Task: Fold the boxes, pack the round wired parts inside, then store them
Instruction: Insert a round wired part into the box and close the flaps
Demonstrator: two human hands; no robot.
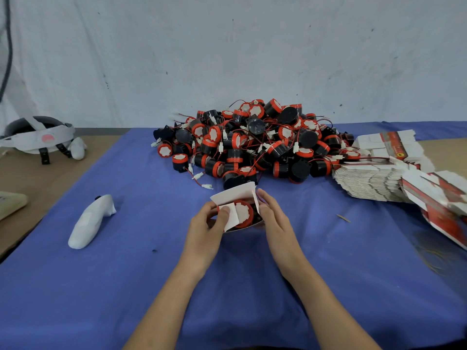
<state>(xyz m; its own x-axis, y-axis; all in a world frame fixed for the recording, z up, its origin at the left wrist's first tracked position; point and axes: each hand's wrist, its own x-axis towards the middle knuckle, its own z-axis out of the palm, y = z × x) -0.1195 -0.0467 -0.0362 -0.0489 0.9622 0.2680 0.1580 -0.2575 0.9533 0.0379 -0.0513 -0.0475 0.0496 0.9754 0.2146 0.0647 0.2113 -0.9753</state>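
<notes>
**Left hand (209, 223) and right hand (274, 218) holding a small white cardboard box (235, 194)**

Head view. Left hand grips the box from its left side, with the thumb pressing a side flap over the round black part with a red rim (243, 213) seated inside. Right hand curls its fingers against the box's right wall. The top flap stands up. The box lies between both hands, over the blue cloth (151, 274). Just behind it is the pile of round wired parts (252, 140), and the stack of flat unfolded boxes (371, 183) lies to the right.

No text is legible; a flat carton (390, 145) bears only a small yellow-and-black round emblem (400, 155).
</notes>
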